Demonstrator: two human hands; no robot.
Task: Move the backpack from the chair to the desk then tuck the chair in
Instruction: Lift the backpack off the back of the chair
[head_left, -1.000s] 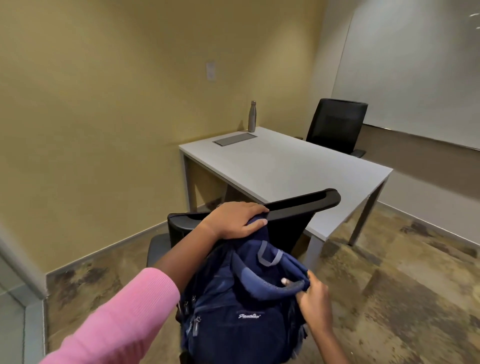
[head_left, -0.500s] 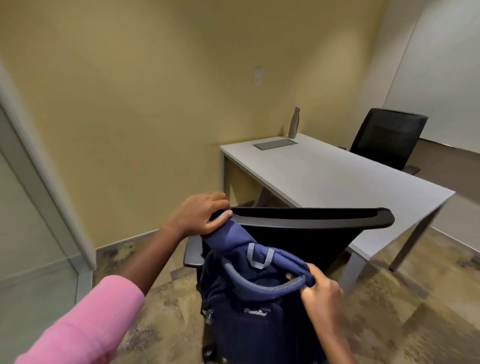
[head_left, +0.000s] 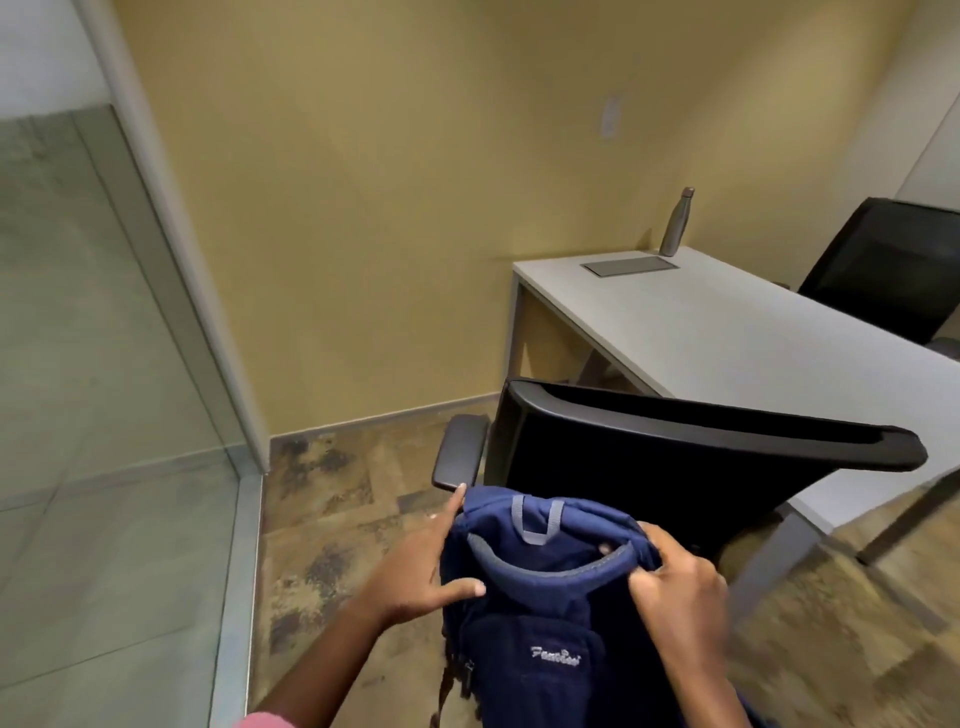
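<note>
Backpack, navy blue, sits low in the frame at about 6 o'clock, upright, just behind the backrest of the near chair. Cannot tell whether it rests on anything; its base runs out of view.

Left hand presses the pack's left upper side: index finger extended up along the top edge, thumb laid on the front panel. Hand spread flat rather than closed around anything. Pink sleeve edge visible at the bottom.

Right hand is closed on the padded grey-trimmed strap at the pack's top right corner, fingers curled over it.

Chair: black backrest angled, its top rail running from 12 toward 3 o'clock of the pack; one armrest at the pack's 11 o'clock.

Desk, white top, lies beyond the chair at about 2 o'clock. On its far end: a metal bottle upright, grey inset panel just beside it. Second black chair on the desk's far side, at 2 o'clock. Glass partition at 9 o'clock.
</note>
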